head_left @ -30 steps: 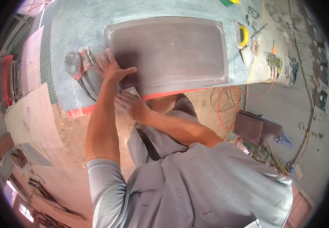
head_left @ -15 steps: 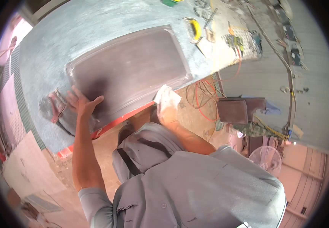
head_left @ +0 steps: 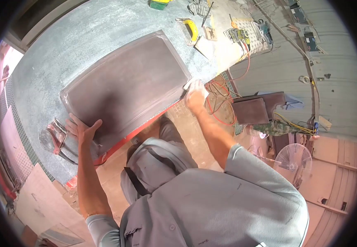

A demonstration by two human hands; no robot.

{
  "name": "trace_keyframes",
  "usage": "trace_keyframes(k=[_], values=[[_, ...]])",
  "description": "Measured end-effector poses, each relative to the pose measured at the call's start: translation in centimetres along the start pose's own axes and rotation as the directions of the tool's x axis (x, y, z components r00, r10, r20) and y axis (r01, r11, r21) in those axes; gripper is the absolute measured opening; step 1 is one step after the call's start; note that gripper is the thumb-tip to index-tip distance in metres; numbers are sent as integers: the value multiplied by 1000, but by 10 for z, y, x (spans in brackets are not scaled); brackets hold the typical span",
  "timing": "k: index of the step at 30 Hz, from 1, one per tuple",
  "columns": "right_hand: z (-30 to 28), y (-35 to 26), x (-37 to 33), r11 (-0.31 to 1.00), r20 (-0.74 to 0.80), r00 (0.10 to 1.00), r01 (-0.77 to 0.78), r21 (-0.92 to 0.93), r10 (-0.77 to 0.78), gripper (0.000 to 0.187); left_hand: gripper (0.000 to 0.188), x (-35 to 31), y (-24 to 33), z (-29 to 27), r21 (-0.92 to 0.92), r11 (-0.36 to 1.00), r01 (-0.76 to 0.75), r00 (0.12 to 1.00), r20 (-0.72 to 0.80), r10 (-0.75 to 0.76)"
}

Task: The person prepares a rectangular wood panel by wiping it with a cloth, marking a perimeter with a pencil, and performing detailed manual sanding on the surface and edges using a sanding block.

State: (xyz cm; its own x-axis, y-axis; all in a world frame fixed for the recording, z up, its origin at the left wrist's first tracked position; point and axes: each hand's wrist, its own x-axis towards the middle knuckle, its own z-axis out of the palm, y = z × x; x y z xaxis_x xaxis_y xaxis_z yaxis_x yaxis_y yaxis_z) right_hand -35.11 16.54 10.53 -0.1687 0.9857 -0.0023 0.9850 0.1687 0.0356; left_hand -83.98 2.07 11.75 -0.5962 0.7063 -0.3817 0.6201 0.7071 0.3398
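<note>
A large dark brown rectangular panel (head_left: 133, 78) with slightly curved sides and a raised border lies flat on the worktable (head_left: 92, 39). At its near left end my left hand (head_left: 83, 128) rests with fingers spread and thumb out, holding nothing. My right hand (head_left: 195, 98) is at the panel's near right corner, its fingers closed over a white sheet (head_left: 205, 92). Whether that sheet is paper or cloth I cannot make out. The fingers hide most of it.
Left of my left hand lies a clear and dark red item (head_left: 57, 138) with a black strap. Farther right are a yellow-handled tool (head_left: 193, 31), a green-yellow power tool (head_left: 240, 35) and orange hoses (head_left: 219, 99). Brown panels (head_left: 252, 110) and a fan (head_left: 293, 162) stand at right.
My right hand has slid rightward along the panel's near edge to the corner, with the white sheet. My left hand stays at the left end. The whole view has shifted a little.
</note>
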Motion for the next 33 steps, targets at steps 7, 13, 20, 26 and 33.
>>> trace_keyframes(k=[7, 13, 20, 26, 33], values=[[8, -13, -31, 996, -57, 996, 66, 52, -63, 62, 153, -2, 0, -2, 2, 1000, 10, 1000, 30, -10], [12, -12, -18, 990, -122, 986, 98, -101, -110, 60, 155, 0, -1, 2, -12, 1000, 9, 1000, 20, -9], [-12, 11, 5, 991, 23, 996, 93, -101, -91, 66, 154, 1, -2, 3, -29, 1000, -8, 1000, 8, 8], [-34, 4, 6, 974, 131, 991, 58, -220, -29, 77, 155, 0, -2, 0, -11, 1000, 21, 1000, 18, -21], [-40, 12, 3, 961, 148, 985, 129, -243, -94, 68, 155, 0, 3, -1, 2, 1000, 28, 999, 34, -28]])
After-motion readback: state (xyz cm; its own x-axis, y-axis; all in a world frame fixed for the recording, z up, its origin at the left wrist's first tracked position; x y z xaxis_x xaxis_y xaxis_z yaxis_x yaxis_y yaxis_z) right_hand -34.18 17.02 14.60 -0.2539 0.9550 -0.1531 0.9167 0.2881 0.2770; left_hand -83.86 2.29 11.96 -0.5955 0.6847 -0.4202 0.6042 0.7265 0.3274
